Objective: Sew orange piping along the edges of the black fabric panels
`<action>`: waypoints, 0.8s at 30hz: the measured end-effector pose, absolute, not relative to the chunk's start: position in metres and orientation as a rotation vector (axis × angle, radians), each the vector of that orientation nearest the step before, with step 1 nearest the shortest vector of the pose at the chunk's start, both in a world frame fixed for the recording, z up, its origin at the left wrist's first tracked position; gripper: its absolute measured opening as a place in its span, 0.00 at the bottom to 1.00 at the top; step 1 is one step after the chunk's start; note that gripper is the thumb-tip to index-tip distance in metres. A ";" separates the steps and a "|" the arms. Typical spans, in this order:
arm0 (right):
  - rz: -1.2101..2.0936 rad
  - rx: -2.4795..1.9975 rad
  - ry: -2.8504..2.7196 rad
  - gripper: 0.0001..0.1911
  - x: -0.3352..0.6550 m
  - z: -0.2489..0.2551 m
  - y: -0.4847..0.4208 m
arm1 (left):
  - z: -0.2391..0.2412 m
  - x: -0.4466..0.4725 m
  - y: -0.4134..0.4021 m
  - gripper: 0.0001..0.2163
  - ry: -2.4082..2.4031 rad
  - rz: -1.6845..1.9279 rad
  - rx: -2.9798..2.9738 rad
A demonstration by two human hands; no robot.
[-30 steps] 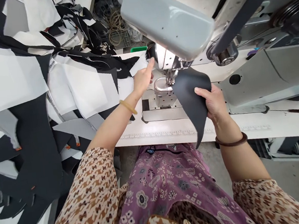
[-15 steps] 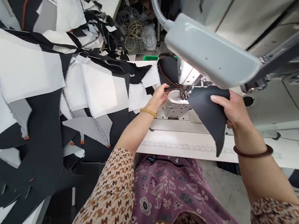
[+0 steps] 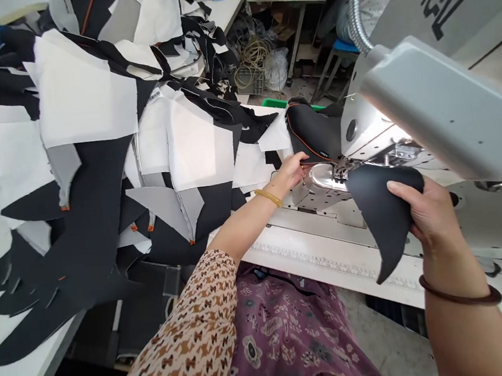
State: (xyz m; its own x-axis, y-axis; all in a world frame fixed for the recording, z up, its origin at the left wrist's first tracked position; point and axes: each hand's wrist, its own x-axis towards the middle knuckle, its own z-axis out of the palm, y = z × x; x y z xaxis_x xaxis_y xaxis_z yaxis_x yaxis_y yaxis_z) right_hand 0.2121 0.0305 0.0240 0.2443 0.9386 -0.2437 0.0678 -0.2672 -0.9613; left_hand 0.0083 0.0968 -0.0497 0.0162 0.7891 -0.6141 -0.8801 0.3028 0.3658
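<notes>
A black panel with orange piping (image 3: pixel 317 130) lies behind the sewing machine's metal bed (image 3: pixel 321 176), partly hidden by the machine head (image 3: pixel 367 122). My left hand (image 3: pixel 293 170) pinches its near edge, left of the presser foot. On the other side of the foot, a plain black fabric piece (image 3: pixel 379 216) hangs down to a curved point over the table edge. My right hand (image 3: pixel 430 208) grips its right side, thumb on top and fingers underneath. The inner edge of this piece reaches the presser foot area; the needle itself is hard to make out.
Black, white and grey cut panels (image 3: pixel 197 152) are heaped on the left table. A lamp housing (image 3: pixel 443 102) hangs above my right hand. A printed ruler (image 3: pixel 312 259) runs along the machine table's front edge. Coiled cord (image 3: pixel 253 56) lies beyond.
The camera view has shifted, so most things sit further left or lower relative to the lamp. Both hands keep their holds on the fabric, and the black piece stays at the foot.
</notes>
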 end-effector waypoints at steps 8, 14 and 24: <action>1.025 -1.498 -0.804 0.18 0.238 -0.007 0.026 | -0.051 0.002 0.092 0.07 0.856 1.189 0.167; 0.997 -1.864 -0.891 0.18 0.290 -0.082 -0.016 | -0.053 -0.050 0.045 0.13 1.209 1.107 0.817; 1.015 -2.188 -1.390 0.25 0.294 -0.135 -0.088 | -0.033 -0.219 -0.081 0.12 2.473 1.415 1.113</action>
